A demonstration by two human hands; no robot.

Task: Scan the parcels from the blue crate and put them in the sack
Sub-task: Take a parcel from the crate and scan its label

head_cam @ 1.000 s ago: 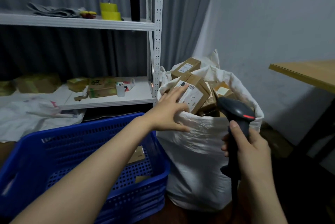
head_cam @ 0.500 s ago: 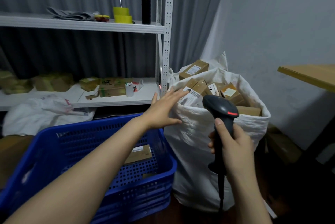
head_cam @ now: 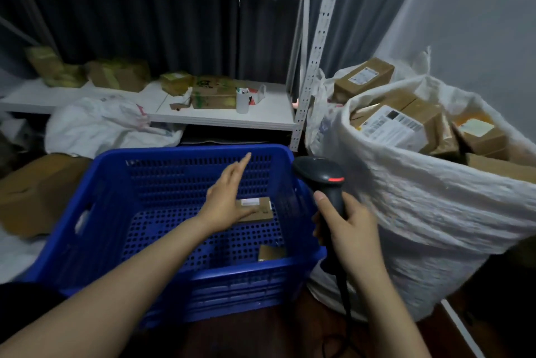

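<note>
The blue crate (head_cam: 116, 183) stands low in the middle of the view. A flat brown parcel (head_cam: 259, 208) with a white label lies on its perforated floor, and a smaller brown piece (head_cam: 271, 252) lies nearer the front wall. My left hand (head_cam: 227, 198) hovers inside the crate with straight fingers, just left of the flat parcel and partly covering it. My right hand (head_cam: 348, 230) grips the handle of a black barcode scanner (head_cam: 322, 175) beside the crate's right wall. The white woven sack (head_cam: 429, 212) at right is full of labelled brown parcels (head_cam: 391, 125).
A white metal shelf (head_cam: 226, 119) behind the crate carries small boxes and a white cup (head_cam: 242, 99). A crumpled white bag (head_cam: 101, 122) and a cardboard box (head_cam: 34, 192) sit left of the crate. The scanner's cable hangs down toward the dark floor.
My left hand has left the parcel in the sack and swung left and down into the blue crate. The view has turned down and left; the scanner hand has followed toward the crate.
</note>
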